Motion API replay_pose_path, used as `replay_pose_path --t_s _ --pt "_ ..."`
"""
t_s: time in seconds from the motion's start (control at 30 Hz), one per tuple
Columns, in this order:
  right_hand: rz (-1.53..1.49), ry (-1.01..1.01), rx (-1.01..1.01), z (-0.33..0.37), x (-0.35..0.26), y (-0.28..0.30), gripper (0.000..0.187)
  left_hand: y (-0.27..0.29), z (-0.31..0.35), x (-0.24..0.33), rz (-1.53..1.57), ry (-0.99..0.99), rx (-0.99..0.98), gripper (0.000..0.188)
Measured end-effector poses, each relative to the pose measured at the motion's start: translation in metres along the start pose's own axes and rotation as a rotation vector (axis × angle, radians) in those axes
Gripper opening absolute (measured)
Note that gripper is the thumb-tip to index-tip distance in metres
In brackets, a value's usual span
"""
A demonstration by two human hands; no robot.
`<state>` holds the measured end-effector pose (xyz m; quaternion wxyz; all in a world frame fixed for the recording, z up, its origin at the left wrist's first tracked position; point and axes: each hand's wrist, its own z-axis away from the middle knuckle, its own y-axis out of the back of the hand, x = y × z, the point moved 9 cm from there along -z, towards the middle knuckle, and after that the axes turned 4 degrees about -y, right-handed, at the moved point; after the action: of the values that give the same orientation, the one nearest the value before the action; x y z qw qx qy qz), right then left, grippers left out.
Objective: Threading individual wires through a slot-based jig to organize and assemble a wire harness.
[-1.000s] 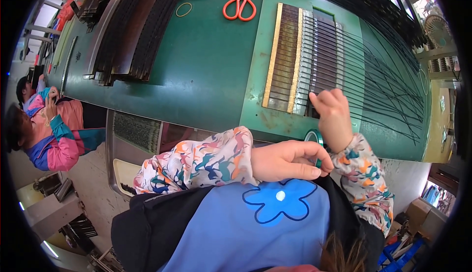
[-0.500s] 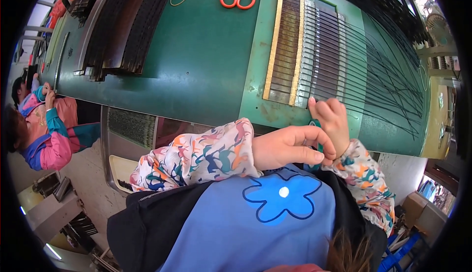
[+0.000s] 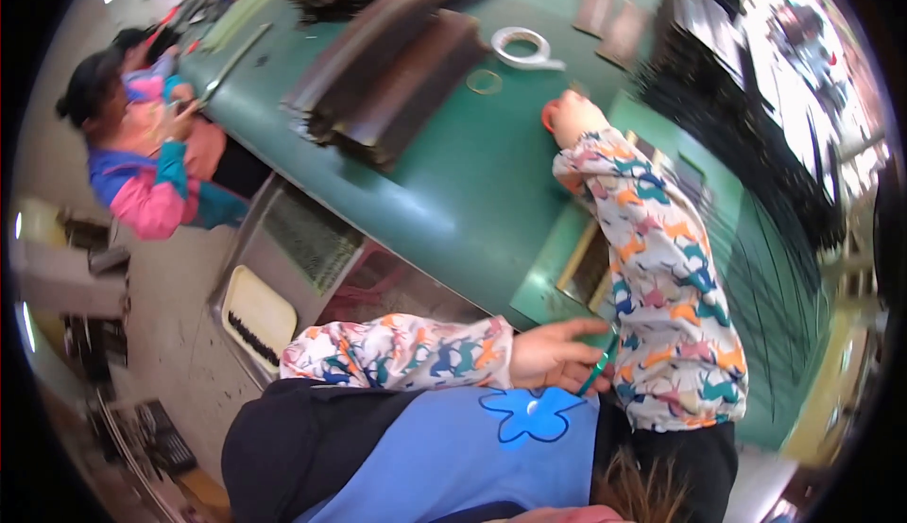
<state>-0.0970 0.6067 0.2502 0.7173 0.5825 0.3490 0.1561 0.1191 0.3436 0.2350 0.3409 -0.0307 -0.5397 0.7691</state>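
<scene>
1 hand [image 3: 556, 357] near table edge [image 3: 463, 280]

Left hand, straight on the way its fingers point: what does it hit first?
Beyond the green roll at its fingers, the left hand would likely meet the right sleeve; depth is unclear, so it might pass beneath.

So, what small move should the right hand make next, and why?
Probably bring the red-handled scissors toward the left hand: the right hand is at their handle, and the left hand holds a green roll, perhaps tape that needs cutting.
</scene>
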Motion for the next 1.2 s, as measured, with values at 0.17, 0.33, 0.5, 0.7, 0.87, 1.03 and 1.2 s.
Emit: replay_pose_path --t_s 0.17,0.33,0.5,0.7,0.87,1.03,1.2 --pt "0.120 -0.040 -0.154 -0.027 -0.013 -0.013 0.022 0.018 -0.025 -0.014 0.057 -0.046 -0.038 0.042" --pt "0.246 0.198 0.150 0.007 0.007 0.031 0.033 0.016 -0.039 -0.024 0.113 0.122 -0.060 0.045" --pt "-0.047 0.727 0.141 0.124 0.009 0.090 0.062 0.020 -0.044 -0.032 0.194 0.264 -0.100 0.055" --pt "0.220 0.784 0.038 0.280 0.071 0.110 0.053 0.039 -0.083 -0.042 0.163 0.243 -0.106 0.092" --pt "0.132 0.719 0.111 0.329 0.099 0.102 0.038 0.020 -0.062 -0.041 0.155 0.218 0.012 0.077" --pt "0.042 0.498 0.106 0.342 0.107 0.086 0.041 0.001 -0.022 -0.030 0.307 0.329 0.016 0.048" --pt "0.002 0.564 0.047 0.329 0.097 0.073 0.045 0.007 0.001 -0.006 0.191 0.246 0.109 0.048"
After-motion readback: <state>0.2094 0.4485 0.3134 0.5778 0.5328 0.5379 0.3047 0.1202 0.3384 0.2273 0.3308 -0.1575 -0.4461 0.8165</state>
